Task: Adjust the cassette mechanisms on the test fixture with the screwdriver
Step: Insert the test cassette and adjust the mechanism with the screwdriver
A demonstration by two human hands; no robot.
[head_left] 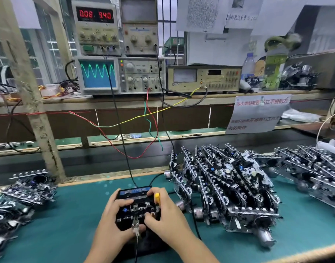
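Observation:
A black cassette mechanism (138,207) with a blue-labelled cassette in it sits on a dark test fixture (149,243) at the front centre of the green mat. My left hand (113,219) grips its left side, thumb lying across the top. My right hand (163,211) is curled round a yellow-handled screwdriver (157,197), the handle poking up between its fingers; the tip is hidden. A metal clip with a thin cable (136,226) hangs off the mechanism's near edge.
Rows of cassette mechanisms (225,186) stand to the right, more (315,173) further right, and a pile (20,196) at the left. Coloured wires (125,149) run up to the oscilloscope (98,74), which shows a green sine wave. The mat's front edge (296,253) is close.

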